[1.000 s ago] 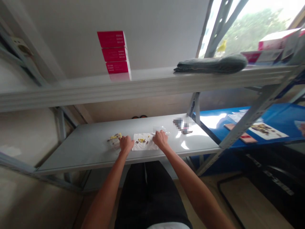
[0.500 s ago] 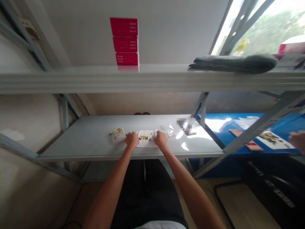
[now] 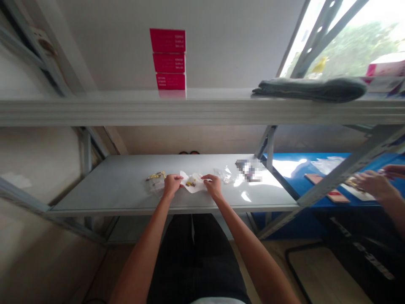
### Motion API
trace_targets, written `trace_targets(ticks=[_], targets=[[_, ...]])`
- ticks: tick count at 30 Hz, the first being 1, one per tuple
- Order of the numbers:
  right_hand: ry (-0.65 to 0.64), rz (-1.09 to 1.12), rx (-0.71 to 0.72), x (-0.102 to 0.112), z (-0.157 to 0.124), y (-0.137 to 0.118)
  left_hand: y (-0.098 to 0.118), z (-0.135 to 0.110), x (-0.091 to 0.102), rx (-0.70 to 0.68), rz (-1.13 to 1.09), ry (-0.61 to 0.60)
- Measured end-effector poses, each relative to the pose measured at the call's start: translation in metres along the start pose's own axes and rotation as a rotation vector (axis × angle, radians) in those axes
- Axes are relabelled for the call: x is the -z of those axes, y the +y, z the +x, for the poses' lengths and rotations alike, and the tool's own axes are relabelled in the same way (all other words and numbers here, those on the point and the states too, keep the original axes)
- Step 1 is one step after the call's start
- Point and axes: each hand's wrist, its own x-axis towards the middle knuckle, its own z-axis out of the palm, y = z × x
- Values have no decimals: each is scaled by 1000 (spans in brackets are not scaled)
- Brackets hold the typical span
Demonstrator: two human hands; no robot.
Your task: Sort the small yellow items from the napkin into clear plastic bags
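A small white sheet (image 3: 196,188), paper by its look, lies between my hands, its sides lifted and creased. Small yellow and dark pieces (image 3: 190,184) are gathered in the middle of it; their kind is too small to make out. My left hand (image 3: 172,184) pinches the sheet's left edge. At the opposite edge, my right hand (image 3: 212,184) has thumb and fingers closed on the sheet. Just left of my left hand rests a clear plastic bag (image 3: 155,184) with more yellow and dark pieces by it. Another clear bag (image 3: 225,174) lies beyond my right hand.
A blurred-out item (image 3: 248,169) sits at the right of the grey shelf (image 3: 104,185). Above run a shelf beam (image 3: 202,113), stacked pink boxes (image 3: 170,62) and a folded grey cloth (image 3: 311,89). At right, another person's hands (image 3: 376,183) work over a blue table (image 3: 291,169).
The sheet has gone from spread fairly flat to bent up at its sides, and the pieces have bunched together. The other person's hands have come further into view over their table.
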Motion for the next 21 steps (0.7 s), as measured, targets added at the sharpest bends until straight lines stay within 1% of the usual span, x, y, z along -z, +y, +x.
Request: trace_targets(ticks=[3, 6, 8, 10, 12, 14, 15, 16, 17, 19, 21], targets=[[-13, 58, 47, -3, -5, 5, -1, -4, 3, 1, 14, 28], [-40, -17, 89, -5, -10, 7, 0, -8, 4, -36, 61, 57], [-24, -66, 147, -5, -13, 7, 0, -10, 7, -70, 94, 94], [17, -85, 193, -4, -15, 7, -5, -11, 17, -122, 183, 158], [65, -98, 199, -3, -16, 8, -16, -11, 33, -196, 345, 231], [109, -104, 176, -2, -17, 9, -32, -11, 53, -247, 470, 267], [129, -105, 161, -1, -17, 9, -40, -11, 63, -294, 503, 264], [145, -102, 148, -2, -17, 10, -49, -10, 72, -349, 531, 236], [158, -101, 137, -2, -17, 10, -56, -10, 78, -369, 539, 212], [171, -99, 130, -3, -18, 10, -67, -9, 85, -382, 555, 173], [174, -97, 131, -2, -18, 10, -71, -8, 86, -365, 579, 177]])
